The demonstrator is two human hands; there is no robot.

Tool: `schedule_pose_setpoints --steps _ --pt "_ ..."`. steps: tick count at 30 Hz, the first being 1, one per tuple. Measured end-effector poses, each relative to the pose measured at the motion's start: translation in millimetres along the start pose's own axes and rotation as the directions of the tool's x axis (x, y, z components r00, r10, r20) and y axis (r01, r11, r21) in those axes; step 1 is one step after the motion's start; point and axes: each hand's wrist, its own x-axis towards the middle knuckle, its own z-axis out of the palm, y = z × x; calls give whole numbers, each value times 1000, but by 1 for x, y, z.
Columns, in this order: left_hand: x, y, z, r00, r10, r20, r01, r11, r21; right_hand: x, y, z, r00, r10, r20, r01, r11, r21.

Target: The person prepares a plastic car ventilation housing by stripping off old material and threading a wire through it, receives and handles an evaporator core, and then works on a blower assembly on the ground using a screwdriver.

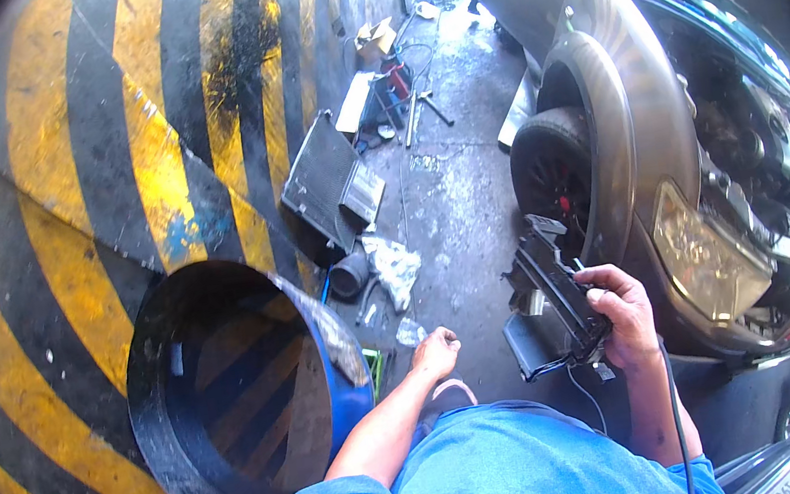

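My right hand (623, 313) grips a black plastic car part (563, 289) by its right side. The part looks like a housing with ribbed, uneven edges, and I cannot make out its exact kind. A dark boxy section (536, 342) hangs at its lower left, and a thin cable (586, 392) dangles below. My left hand (438, 351) is held low in front of me, its fingers curled closed. Whatever they may hold is hidden. Left of that hand stands a large blue drum (345, 380) with an open top, and a crumpled clear plastic piece (411, 332) lies just beyond.
A car with its engine bay exposed stands at the right, its front wheel (551, 169) and headlight (709, 253) facing me. Along the striped wall (61, 243) lie a radiator (319, 172), a white plastic bag (395, 269), a cardboard box (375, 39) and tools (434, 108).
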Motion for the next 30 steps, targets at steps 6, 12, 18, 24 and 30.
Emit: schedule_pose_setpoints --steps 6,12,18,24,30 --pt "109 61 -62 996 82 -43 -80 996 40 85 -58 -9 990 -113 -82 116 993 36" --pt "200 130 -139 986 161 33 -164 982 97 190 -78 -25 970 -178 -168 210 957 202" --pt "312 73 -178 986 -113 -125 134 976 173 337 -86 -53 983 -109 -146 130 981 141" --pt "325 -24 -187 978 -184 -94 207 852 482 466 -134 -49 998 -30 -58 39 985 168" --pt "374 38 -188 714 -699 -40 641 676 -363 597 -150 -45 997 -62 -46 67 992 109"
